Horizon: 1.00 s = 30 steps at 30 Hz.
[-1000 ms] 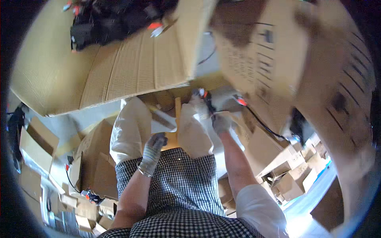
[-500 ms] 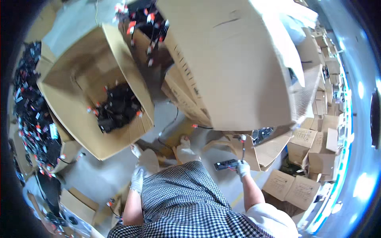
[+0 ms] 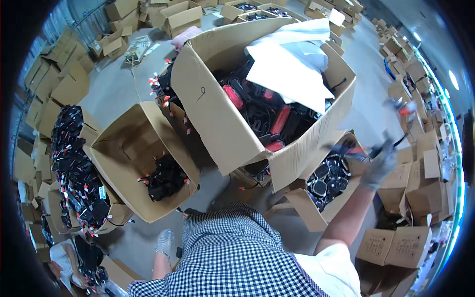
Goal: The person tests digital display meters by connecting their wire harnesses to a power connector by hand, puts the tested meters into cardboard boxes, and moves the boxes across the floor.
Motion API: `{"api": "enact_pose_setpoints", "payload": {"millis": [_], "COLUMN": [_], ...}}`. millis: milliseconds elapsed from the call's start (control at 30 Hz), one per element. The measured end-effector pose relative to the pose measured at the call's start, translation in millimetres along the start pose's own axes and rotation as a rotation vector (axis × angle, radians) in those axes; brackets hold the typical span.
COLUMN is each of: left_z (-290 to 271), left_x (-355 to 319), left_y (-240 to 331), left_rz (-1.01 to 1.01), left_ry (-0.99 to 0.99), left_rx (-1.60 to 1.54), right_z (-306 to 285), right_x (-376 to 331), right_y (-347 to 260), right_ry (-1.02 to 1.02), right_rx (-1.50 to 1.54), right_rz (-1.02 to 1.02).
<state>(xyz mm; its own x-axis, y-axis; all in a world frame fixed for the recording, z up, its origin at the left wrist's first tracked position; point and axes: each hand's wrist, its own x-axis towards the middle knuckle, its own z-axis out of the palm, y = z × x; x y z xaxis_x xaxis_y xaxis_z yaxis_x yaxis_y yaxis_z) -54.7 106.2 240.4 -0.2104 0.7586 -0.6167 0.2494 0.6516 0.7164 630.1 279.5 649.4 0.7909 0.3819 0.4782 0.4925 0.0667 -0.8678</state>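
The left hand (image 3: 165, 242), in a pale glove, hangs low beside the checked apron (image 3: 227, 252), its short stretch of bare forearm rising from the lower edge. Nothing shows in its grip; how far its fingers are spread I cannot tell. The right arm reaches forward and out to the right, the white sleeve (image 3: 329, 270) ending above the elbow and the bare forearm slanting up to the gloved right hand (image 3: 380, 171). That hand is closed around a dark device (image 3: 349, 151) and its cable, both blurred; the device juts out to the left of the fingers, while the cable curves up on the right to a red and white connector (image 3: 408, 110). The device is over the right side of an open carton (image 3: 307, 210) of black rounded parts (image 3: 327, 180).

Just left of that stands a large carton (image 3: 217, 128) with black and red devices (image 3: 282, 120) inside, partly under white sheets (image 3: 289, 74). Further left, a tilted carton (image 3: 116, 171) holds a small black heap (image 3: 167, 178). Many more cartons (image 3: 180, 19) stand in the distance.
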Motion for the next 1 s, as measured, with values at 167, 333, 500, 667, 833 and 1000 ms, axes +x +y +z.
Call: {"api": "enact_pose_setpoints", "payload": {"millis": [167, 333, 500, 667, 833, 1000], "left_z": [24.6, 51.1, 74.9, 82.5, 45.1, -31.2], "left_x": [-54.0, -119.5, -189.4, -204.2, -160.2, -86.5], "left_y": [24.3, -6.0, -15.7, -64.4, -40.2, 9.6], "left_rz": [0.299, 0.065, 0.118, -0.212, -0.121, 0.159], "left_ry": [-0.054, 0.139, -0.109, -0.005, -0.014, 0.000], "left_rx": [0.178, 0.389, 0.547, 0.096, 0.057, 0.412], "right_z": [86.7, 210.6, 235.9, 245.3, 194.0, 199.3], "right_x": [83.4, 151.6, 55.8, 91.7, 34.8, -114.2], "right_y": [-63.9, 76.4, 132.0, 150.4, 3.9, -144.6], "right_ry": [-0.174, -0.587, -1.103, -0.972, -0.802, -0.568], "right_rx": [0.587, 0.590, 0.211, 0.237, -0.230, -0.409], "right_rz": [-0.410, -0.164, -0.487, 0.831, -0.642, -1.215]}}
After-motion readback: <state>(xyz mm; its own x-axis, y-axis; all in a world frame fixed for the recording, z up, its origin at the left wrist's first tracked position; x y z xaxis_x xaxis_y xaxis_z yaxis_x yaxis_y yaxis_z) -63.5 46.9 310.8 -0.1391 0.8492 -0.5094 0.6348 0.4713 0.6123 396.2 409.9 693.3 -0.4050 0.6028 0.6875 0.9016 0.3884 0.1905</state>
